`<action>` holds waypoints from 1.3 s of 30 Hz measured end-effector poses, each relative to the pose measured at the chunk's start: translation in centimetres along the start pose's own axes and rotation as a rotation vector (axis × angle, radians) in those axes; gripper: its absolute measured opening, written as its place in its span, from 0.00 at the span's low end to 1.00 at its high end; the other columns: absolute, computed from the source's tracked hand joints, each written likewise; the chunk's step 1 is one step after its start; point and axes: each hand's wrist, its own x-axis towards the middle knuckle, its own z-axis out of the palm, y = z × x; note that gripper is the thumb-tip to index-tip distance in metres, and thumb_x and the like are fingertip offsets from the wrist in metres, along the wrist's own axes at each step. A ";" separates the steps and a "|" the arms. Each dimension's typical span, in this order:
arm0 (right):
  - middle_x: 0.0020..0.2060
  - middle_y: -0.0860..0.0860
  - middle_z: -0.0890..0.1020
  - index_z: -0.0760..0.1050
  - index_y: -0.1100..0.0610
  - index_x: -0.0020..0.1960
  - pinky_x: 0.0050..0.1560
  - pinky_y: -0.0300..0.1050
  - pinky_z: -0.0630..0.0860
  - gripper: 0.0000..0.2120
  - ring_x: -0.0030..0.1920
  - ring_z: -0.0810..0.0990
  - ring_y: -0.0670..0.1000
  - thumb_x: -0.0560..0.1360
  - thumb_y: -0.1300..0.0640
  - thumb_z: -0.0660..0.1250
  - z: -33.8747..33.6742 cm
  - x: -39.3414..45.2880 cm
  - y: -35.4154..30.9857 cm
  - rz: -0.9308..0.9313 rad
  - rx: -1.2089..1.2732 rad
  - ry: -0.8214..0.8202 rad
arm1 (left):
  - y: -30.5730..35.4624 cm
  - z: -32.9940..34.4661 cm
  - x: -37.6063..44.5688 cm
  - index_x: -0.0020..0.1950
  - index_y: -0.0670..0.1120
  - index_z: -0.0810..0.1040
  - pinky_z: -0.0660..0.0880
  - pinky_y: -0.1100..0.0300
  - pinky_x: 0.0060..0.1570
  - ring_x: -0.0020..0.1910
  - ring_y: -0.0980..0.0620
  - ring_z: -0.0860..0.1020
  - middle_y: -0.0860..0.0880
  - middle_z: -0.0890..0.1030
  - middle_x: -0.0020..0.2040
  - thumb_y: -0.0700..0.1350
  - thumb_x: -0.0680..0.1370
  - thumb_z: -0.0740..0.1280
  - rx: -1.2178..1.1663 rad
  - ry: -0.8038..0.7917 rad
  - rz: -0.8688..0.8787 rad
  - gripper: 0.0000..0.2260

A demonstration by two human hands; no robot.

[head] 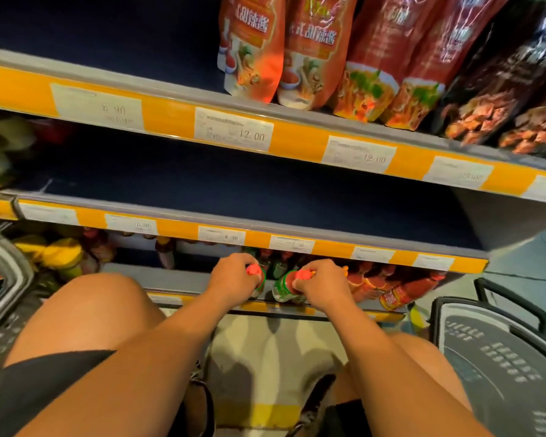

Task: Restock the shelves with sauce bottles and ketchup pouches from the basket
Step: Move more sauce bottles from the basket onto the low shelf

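I crouch with my knees spread, and both arms reach forward to the bottom shelf (202, 280). My left hand (230, 275) curls round the neck of a sauce bottle (258, 279) with a red cap, and my right hand (320, 283) grips a second bottle (284, 290) of the same kind, green-collared and clear-bodied, just beside the first. Both bottles stand at the near lip of the shelf, close together but apart. To my right a dark basket (498, 357) sits on the floor; another basket's rim (7, 272) shows at my left. I cannot tell what either holds.

Just right of my hands, red-capped chilli sauce bottles (404, 293) lie and lean in a row; yellow bottles (57, 253) crowd the far left. Above, the middle shelf (234, 184) shows bare dark board, and farther up, red sauce pouches (297, 58) stand on the top shelf's right half.

I judge I am mid-placement, setting two bottles into line. Next I should push them back upright, let go, then turn to the basket for more.
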 end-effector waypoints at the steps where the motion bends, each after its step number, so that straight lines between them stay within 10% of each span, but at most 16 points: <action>1: 0.39 0.48 0.84 0.84 0.50 0.44 0.41 0.44 0.75 0.03 0.42 0.82 0.51 0.71 0.52 0.77 0.4 0.5 0.1 0.004 -0.007 -0.006 | -0.3 0.6 0.5 0.52 0.53 0.85 0.79 0.52 0.52 0.50 0.46 0.81 0.50 0.85 0.50 0.47 0.77 0.73 -0.001 0.007 -0.008 0.05; 39: 0.53 0.56 0.82 0.75 0.56 0.58 0.53 0.54 0.80 0.11 0.55 0.81 0.62 0.76 0.61 0.66 6.8 6.3 1.3 0.067 -0.182 -0.126 | -2.2 8.6 7.3 0.54 0.45 0.81 0.80 0.49 0.51 0.48 0.42 0.81 0.44 0.84 0.49 0.52 0.81 0.66 -0.012 -0.045 -0.246 0.11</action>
